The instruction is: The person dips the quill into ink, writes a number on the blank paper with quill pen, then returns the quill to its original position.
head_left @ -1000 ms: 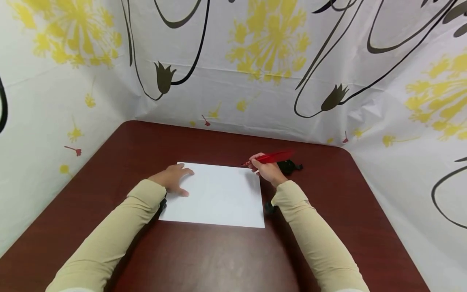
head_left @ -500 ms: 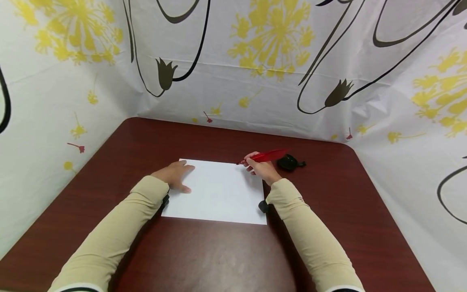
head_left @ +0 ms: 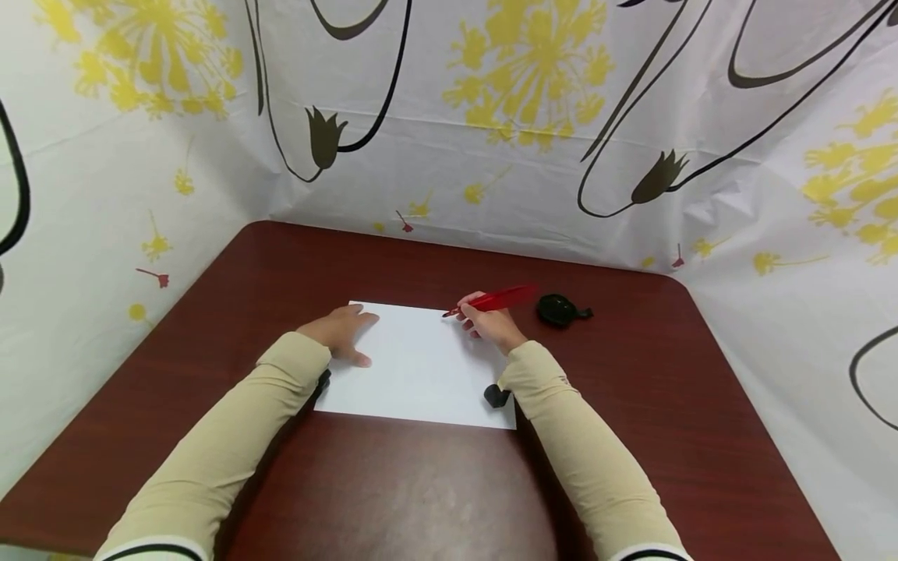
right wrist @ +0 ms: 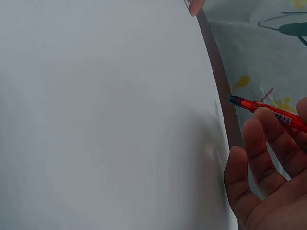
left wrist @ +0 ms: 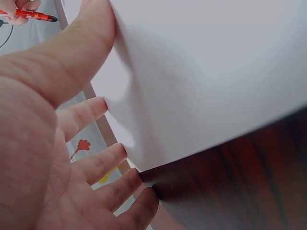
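Observation:
A blank white sheet of paper lies on the dark red-brown table. My left hand rests on its left side with fingers spread and thumb on the sheet; the left wrist view shows the fingertips along its edge and near a corner. Over the sheet's far right part, my right hand pinches a red feather pen. Its dark tip points left, near the far edge of the sheet, and its red plume trails back over the hand. The barrel carries a barcode label.
A small black dish with a short handle stands right of the right hand. Dark wrist-worn devices sit under the cuffs. White cloth with flower patterns hangs behind and beside the table.
My right hand has moved left with the feather pen, away from the black dish and further over the paper. My left hand stays on the sheet. The head view has shifted slightly.

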Motion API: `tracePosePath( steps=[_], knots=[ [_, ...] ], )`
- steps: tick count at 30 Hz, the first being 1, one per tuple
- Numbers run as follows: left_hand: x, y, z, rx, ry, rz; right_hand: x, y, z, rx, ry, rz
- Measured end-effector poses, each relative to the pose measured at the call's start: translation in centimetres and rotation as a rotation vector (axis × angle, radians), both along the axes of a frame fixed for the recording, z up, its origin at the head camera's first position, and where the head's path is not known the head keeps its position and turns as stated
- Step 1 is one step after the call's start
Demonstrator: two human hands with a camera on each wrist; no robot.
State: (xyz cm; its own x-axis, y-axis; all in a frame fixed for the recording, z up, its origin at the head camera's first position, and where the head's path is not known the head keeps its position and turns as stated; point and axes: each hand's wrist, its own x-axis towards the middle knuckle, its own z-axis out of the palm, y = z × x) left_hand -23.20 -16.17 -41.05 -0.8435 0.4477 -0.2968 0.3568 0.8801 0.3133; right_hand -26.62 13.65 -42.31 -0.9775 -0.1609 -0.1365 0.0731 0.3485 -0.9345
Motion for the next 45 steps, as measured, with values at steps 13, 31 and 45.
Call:
tracePosePath(
  steps=[13,31,45],
  knots=[
    [0.0,0.2,0.3,-0.019,-0.023,0.018,-0.2,-2.1,-0.3,-0.036,-0.018,-0.006],
    [0.2,0.5,0.5,-0.030,-0.030,0.044,-0.5,-3.2,-0.8,-0.017,-0.009,0.010],
    [-0.1,1.6,1.3,-0.073,-0.083,0.082,-0.3,-3.7,-0.7,0.054,0.023,0.006]
  ],
)
